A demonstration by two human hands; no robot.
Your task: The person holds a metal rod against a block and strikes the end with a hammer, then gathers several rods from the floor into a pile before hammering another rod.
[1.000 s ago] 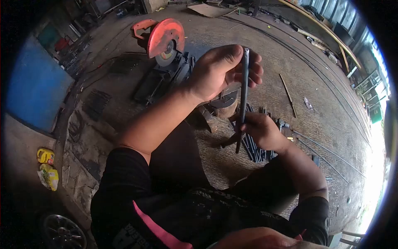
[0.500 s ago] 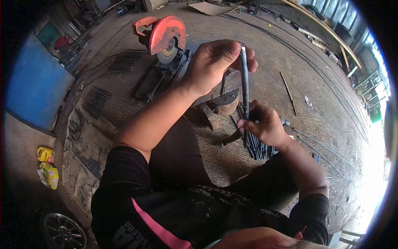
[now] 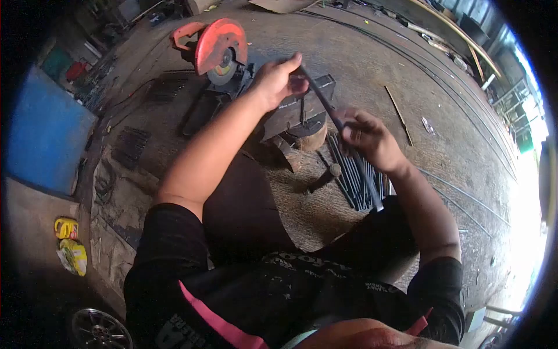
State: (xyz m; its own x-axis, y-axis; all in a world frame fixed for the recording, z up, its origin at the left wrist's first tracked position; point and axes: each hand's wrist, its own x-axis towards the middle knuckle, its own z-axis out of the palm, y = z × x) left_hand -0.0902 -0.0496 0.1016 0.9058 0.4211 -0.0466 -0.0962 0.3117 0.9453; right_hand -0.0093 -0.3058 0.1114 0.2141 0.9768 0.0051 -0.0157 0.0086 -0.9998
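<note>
A dark, slim metal rod (image 3: 324, 100) slants between my hands, its pale lower end above the pile of rods. My left hand (image 3: 278, 81) is closed on the upper end, thumb on top. Farther down, my right hand (image 3: 372, 139), slightly blurred, has its fingers curled round the rod. Below them, several cut metal rods (image 3: 349, 177) lie side by side on the floor. A hammer (image 3: 334, 170) rests left of that pile. Behind the hands, a metal block (image 3: 290, 119) sits by a wooden stump (image 3: 314, 136).
An orange cut-off saw (image 3: 221, 49) stands on the floor at the upper left. More dark rods (image 3: 131, 145) lie left of my leg. Long bars (image 3: 459, 195) stretch across the floor at right. A thin stick (image 3: 398, 115) lies nearby. A blue panel (image 3: 49, 131) stands far left.
The rod has swung from nearly upright to a slant, lower end toward the right. My left hand has moved left, and my right hand has risen a little along the rod.
</note>
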